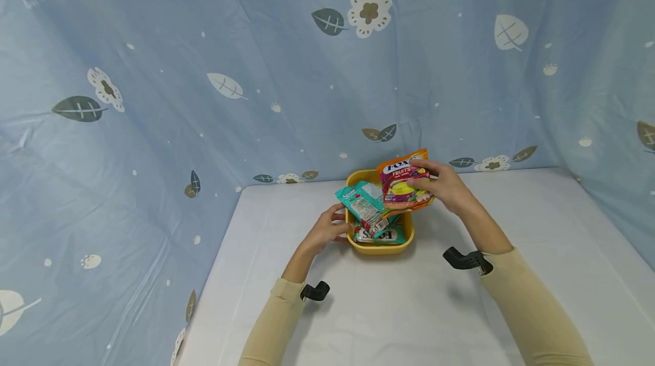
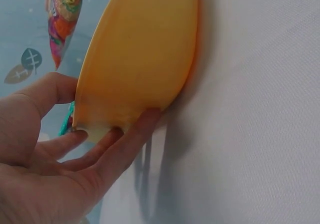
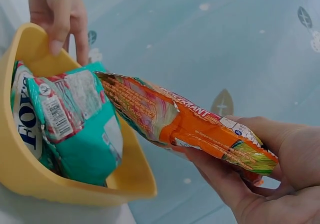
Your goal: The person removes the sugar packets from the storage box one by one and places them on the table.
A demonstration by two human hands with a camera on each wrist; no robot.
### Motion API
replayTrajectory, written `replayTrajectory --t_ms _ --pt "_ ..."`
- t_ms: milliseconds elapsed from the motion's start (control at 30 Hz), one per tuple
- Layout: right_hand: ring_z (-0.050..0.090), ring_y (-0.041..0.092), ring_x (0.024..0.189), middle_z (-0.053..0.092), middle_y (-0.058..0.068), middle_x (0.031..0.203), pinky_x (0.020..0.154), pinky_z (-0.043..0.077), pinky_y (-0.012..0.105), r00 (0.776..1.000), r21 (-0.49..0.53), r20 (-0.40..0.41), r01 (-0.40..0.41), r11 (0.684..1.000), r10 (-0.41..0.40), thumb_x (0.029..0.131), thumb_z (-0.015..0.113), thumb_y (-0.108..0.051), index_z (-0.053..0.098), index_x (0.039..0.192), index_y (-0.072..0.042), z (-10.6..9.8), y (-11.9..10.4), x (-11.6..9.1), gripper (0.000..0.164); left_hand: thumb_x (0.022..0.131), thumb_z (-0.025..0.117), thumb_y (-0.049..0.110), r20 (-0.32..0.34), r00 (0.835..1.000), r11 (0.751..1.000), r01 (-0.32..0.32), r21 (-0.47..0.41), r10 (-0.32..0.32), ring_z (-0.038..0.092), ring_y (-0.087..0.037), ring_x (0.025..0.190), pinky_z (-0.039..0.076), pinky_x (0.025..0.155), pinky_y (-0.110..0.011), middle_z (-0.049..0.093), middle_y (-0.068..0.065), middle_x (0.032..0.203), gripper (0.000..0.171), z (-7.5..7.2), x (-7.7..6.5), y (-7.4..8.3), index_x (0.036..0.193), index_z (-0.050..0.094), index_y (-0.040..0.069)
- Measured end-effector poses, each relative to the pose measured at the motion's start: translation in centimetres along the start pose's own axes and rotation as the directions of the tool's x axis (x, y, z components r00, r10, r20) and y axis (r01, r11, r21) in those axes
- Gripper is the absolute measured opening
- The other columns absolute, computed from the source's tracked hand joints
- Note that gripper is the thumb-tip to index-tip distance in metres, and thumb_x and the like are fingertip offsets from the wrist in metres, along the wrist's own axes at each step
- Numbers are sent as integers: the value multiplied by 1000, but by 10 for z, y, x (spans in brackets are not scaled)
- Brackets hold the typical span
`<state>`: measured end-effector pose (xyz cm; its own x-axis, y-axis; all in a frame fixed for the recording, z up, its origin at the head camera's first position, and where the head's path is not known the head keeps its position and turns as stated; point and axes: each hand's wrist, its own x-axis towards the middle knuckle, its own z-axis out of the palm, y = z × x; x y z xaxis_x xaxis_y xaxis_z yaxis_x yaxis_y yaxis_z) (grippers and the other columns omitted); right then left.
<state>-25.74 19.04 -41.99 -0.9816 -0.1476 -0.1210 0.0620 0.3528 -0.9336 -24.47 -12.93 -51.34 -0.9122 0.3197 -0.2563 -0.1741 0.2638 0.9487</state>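
Observation:
My right hand (image 1: 444, 185) grips an orange and purple bag of fruit candy (image 1: 404, 181) by its right side, over the right part of a yellow basket (image 1: 381, 250). In the right wrist view the candy bag (image 3: 200, 129) is seen along its edge, beside the basket's opening. With thumb and fingers my left hand (image 1: 326, 231) holds the basket's left wall; in the left wrist view the thumb lies at the rim and the fingers reach along the outside of the wall (image 2: 135, 59). Inside the basket are teal candy bags (image 3: 80, 129), one leaning up past the rim.
The basket stands near the back edge of a white-covered table (image 1: 378, 309). Behind and to the left hangs a blue curtain (image 1: 286, 70) printed with leaves and flowers. Black wrist mounts (image 1: 468, 260) sit on both forearms.

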Motion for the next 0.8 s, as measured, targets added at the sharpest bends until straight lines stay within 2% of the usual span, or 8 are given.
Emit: replayTrajectory --t_ms 300,800 --pt "49 37 122 37 21 152 77 55 13 1000 45 -14 7 999 -6 91 69 -37 39 151 -16 -9 3 -6 70 88 68 11 14 1000 1000 1 -29 0 66 -25 98 64 75 -40 50 -23 135 69 0 0 0 149 38 17" --pt "50 33 117 39 23 149 75 54 12 998 11 -57 15 1000 -14 92 67 -40 39 151 -16 -28 17 -13 70 86 69 12 21 1000 1000 -8 -28 8 66 -27 102 64 76 -40 51 -21 134 67 0 2 -3 148 42 17"
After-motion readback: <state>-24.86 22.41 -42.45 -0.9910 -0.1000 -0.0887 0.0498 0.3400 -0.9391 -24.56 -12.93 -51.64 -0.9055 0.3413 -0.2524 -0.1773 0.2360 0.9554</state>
